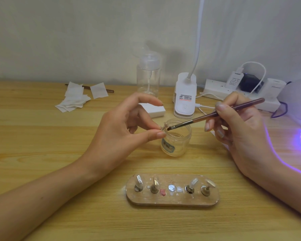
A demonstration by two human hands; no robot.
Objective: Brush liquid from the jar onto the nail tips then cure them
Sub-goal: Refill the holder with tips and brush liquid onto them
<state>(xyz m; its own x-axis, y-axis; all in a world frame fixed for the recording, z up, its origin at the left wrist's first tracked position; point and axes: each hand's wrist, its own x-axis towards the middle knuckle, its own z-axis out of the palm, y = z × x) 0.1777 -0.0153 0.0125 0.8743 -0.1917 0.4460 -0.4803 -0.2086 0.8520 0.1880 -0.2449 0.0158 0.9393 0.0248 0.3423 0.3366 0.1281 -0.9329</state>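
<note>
1 nail tip point(165, 126) pinched in left hand point(122, 131) grip over jar point(177, 145) on worktop point(59, 136); right hand point(241, 129) grip pinching brush point(207, 117), bristles at that tip; 4 tips point(139, 180) on holder point(172, 200), coating indiscernible; curing at violet-lit lamp point(299, 101) judged pending.

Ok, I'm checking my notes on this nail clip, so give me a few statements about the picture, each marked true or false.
1. The right hand holds the brush. True.
2. The jar has its lid on. False: it is open, with the brush's bristles at its mouth.
3. The left hand pinches a nail tip beside the jar's rim. True.
4. The wooden holder carries five nail tips. False: four stand on it, and the middle spot is bare.
5. The white pads lie to the right of the jar. False: they lie at the far left of the table.
</note>
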